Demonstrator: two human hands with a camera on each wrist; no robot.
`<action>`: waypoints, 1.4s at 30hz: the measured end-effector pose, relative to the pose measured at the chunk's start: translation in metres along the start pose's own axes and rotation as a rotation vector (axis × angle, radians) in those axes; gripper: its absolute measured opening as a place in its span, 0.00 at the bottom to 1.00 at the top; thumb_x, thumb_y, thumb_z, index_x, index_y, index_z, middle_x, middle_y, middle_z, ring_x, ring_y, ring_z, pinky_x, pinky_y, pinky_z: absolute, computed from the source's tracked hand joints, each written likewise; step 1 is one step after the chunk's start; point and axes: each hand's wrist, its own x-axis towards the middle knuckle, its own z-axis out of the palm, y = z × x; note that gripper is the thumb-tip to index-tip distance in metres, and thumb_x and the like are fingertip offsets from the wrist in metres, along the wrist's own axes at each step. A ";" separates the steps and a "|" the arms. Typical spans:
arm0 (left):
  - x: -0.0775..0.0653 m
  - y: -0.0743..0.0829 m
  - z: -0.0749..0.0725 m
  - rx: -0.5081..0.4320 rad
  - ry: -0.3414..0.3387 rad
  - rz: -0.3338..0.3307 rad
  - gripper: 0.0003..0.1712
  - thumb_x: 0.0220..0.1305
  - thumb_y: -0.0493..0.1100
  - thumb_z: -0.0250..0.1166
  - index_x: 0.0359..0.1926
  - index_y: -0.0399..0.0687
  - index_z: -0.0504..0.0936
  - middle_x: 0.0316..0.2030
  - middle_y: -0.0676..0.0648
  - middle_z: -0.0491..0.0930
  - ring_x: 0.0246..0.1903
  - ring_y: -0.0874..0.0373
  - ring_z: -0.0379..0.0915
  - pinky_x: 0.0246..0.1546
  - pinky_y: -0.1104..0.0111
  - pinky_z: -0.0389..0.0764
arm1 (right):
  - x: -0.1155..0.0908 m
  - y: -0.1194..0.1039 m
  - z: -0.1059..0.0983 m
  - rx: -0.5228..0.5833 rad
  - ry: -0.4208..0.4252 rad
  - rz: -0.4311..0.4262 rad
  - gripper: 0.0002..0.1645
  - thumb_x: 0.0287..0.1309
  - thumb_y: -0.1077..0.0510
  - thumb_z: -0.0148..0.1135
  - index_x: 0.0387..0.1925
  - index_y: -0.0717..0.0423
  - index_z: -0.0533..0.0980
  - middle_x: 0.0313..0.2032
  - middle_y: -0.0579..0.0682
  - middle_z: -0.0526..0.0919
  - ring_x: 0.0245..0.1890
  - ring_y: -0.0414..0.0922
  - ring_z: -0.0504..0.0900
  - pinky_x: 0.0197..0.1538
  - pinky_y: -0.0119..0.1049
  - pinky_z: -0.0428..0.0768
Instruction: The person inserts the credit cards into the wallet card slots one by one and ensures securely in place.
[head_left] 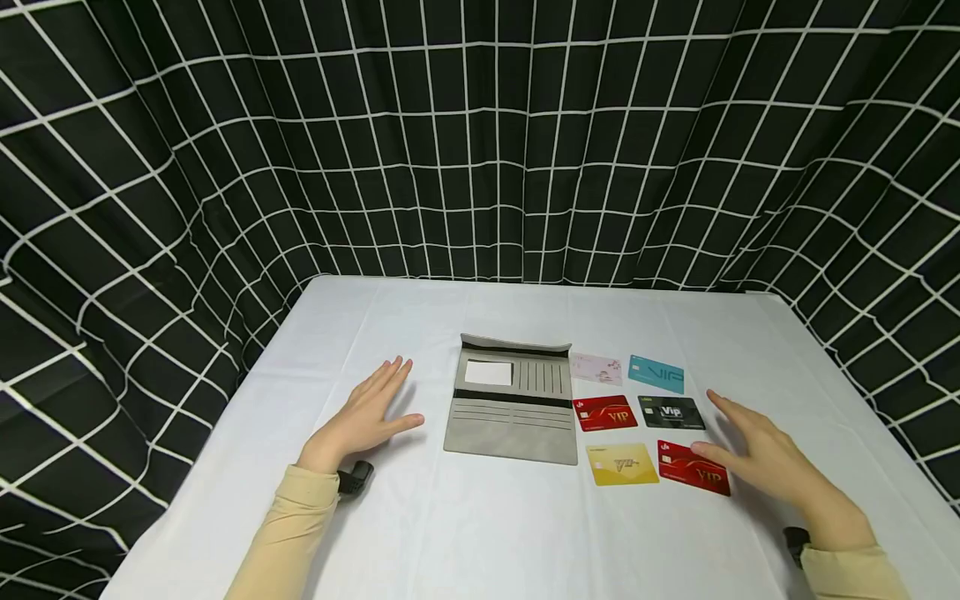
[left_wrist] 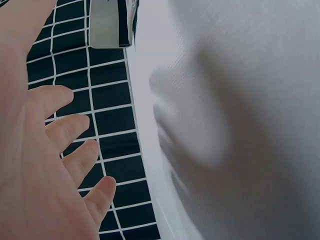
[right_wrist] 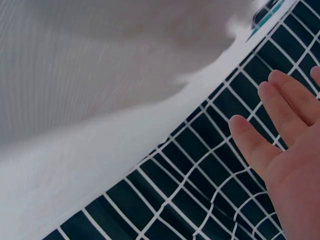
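Observation:
A grey card wallet (head_left: 510,437) lies unfolded on the white table, with a white card (head_left: 489,372) in its upper left window. Six cards would be several: a pink card (head_left: 597,368), a teal card (head_left: 656,374), a red VIP card (head_left: 604,413), a black VIP card (head_left: 671,412), a yellow card (head_left: 622,465) and a second red VIP card (head_left: 693,468) lie to its right. My left hand (head_left: 367,417) is left of the wallet, fingers extended, holding nothing. Beside the black and lower red cards is my right hand (head_left: 772,458), fingers extended and holding nothing; its thumb overlaps the red card's edge.
White cloth covers the table (head_left: 480,533). Black curtains with a white grid (head_left: 495,150) surround its back and sides. A dark band (head_left: 356,478) sits at the left wrist, and another dark device (head_left: 797,546) at the right wrist.

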 end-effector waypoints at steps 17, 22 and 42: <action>0.007 0.003 0.005 -0.073 -0.026 0.017 0.52 0.58 0.67 0.56 0.72 0.46 0.45 0.70 0.42 0.47 0.68 0.47 0.40 0.65 0.52 0.45 | 0.007 -0.043 0.008 0.099 -0.075 -0.040 0.48 0.53 0.40 0.64 0.67 0.60 0.58 0.58 0.72 0.64 0.56 0.71 0.62 0.48 0.70 0.64; 0.009 0.008 0.006 -0.125 -0.048 0.007 0.52 0.58 0.68 0.55 0.73 0.47 0.45 0.71 0.46 0.46 0.69 0.49 0.39 0.66 0.58 0.45 | 0.007 -0.050 0.011 0.137 -0.052 -0.081 0.46 0.52 0.41 0.65 0.66 0.59 0.61 0.58 0.69 0.66 0.56 0.68 0.64 0.48 0.67 0.67; 0.023 0.023 0.017 -0.187 -0.106 0.021 0.50 0.59 0.65 0.57 0.73 0.50 0.44 0.71 0.46 0.46 0.69 0.51 0.38 0.66 0.59 0.46 | 0.007 -0.067 0.029 0.194 -0.029 -0.156 0.46 0.48 0.40 0.68 0.62 0.61 0.66 0.57 0.66 0.69 0.56 0.63 0.67 0.51 0.61 0.70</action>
